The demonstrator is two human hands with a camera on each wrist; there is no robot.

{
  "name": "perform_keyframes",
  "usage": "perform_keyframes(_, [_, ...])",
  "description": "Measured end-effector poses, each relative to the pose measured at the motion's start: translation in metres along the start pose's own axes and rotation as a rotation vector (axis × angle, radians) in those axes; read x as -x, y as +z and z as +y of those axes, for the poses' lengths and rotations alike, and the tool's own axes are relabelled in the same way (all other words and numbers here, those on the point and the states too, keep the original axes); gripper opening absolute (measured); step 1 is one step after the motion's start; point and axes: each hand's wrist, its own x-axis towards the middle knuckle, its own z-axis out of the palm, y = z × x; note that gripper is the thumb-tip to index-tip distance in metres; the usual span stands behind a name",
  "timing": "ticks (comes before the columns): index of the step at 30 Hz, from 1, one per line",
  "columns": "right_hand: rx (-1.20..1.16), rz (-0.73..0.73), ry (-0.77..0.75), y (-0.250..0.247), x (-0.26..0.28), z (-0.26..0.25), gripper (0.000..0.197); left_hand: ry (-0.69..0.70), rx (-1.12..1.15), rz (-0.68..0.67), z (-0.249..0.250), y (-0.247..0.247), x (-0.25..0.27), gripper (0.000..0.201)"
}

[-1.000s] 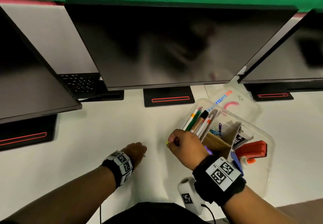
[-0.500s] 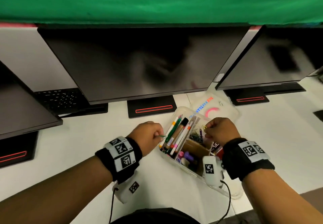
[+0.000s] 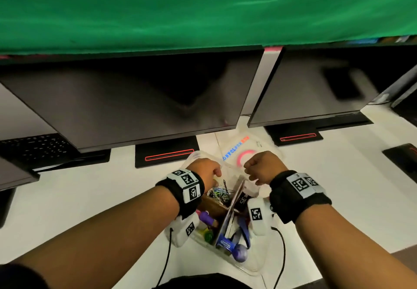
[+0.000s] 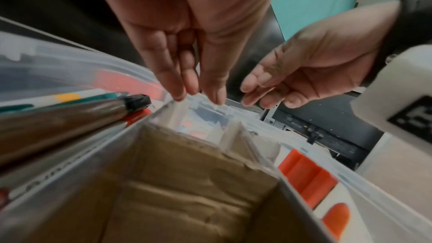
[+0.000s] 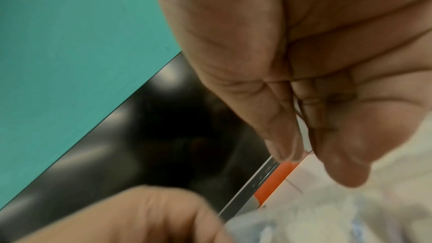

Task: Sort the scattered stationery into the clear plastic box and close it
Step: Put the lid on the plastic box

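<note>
The clear plastic box (image 3: 253, 266) stands open on the white desk, holding pens (image 4: 70, 117), coloured paper clips (image 3: 220, 195), a purple item (image 3: 206, 217), a blue pack (image 3: 225, 241) and an orange tool (image 4: 308, 178) among cardboard dividers (image 4: 187, 182). Its clear lid (image 3: 266, 146), with a printed label, lies back behind the box. My left hand (image 3: 217, 172) (image 4: 198, 99) pinches the lid's edge at the far rim. My right hand (image 3: 248, 171) (image 5: 313, 163) pinches the same thin edge a little to the right. The lid's hinge is hidden.
Two dark monitors (image 3: 135, 103) (image 3: 316, 90) hang low over the back of the desk (image 3: 79, 198), with a black stand base (image 3: 167, 155) just behind the box. A keyboard (image 3: 33, 148) sits far left. The desk's front edge runs close below the box.
My left hand came from the bare desk on the left, past the pens, to the box's far rim. My right hand moved from the pens to the lid's edge. Both now pinch it.
</note>
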Motion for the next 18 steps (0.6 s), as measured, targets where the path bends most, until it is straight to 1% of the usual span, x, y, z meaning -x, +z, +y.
perform_keyframes(1, [-0.002, 0.009, 0.015, -0.011, -0.007, 0.005, 0.005, -0.008, -0.027, 0.033, -0.004, -0.001, -0.002, 0.024])
perform_keyframes(3, [-0.028, 0.027, 0.063, -0.037, -0.024, 0.015, 0.009, -0.061, -0.067, 0.109, -0.014, -0.005, -0.004, 0.026])
perform_keyframes(5, [-0.035, 0.051, 0.146, -0.061, -0.043, 0.028, 0.013, -0.178, -0.069, 0.125, -0.024, -0.012, -0.003, 0.039])
perform_keyframes(7, [0.021, 0.075, 0.228, -0.076, -0.061, 0.048, 0.016, -0.257, -0.027, 0.104, -0.032, -0.017, -0.001, 0.048])
perform_keyframes(9, [0.187, 0.052, 0.28, -0.078, -0.08, 0.068, 0.017, -0.294, 0.003, 0.101, -0.036, -0.018, 0.003, 0.049])
perform_keyframes(10, [0.292, 0.032, 0.302, -0.076, -0.093, 0.086, 0.021, -0.302, 0.009, 0.102, -0.037, -0.017, 0.004, 0.049])
perform_keyframes(12, [0.477, -0.001, 0.297, -0.067, -0.131, 0.118, 0.033, -0.352, 0.031, 0.117, -0.043, -0.016, 0.006, 0.049])
perform_keyframes(13, [0.521, 0.009, 0.281, -0.063, -0.138, 0.12, 0.039, -0.388, 0.047, 0.119, -0.049, -0.016, 0.006, 0.048])
perform_keyframes(14, [0.515, 0.041, 0.282, -0.059, -0.134, 0.115, 0.042, -0.421, 0.06, 0.116, -0.053, -0.017, 0.007, 0.048])
perform_keyframes(16, [0.468, 0.093, 0.297, -0.05, -0.123, 0.101, 0.04, -0.48, 0.071, 0.098, -0.062, -0.017, 0.012, 0.045])
perform_keyframes(18, [0.417, 0.094, 0.295, -0.04, -0.117, 0.099, 0.039, -0.484, 0.028, 0.062, -0.067, -0.013, 0.016, 0.035])
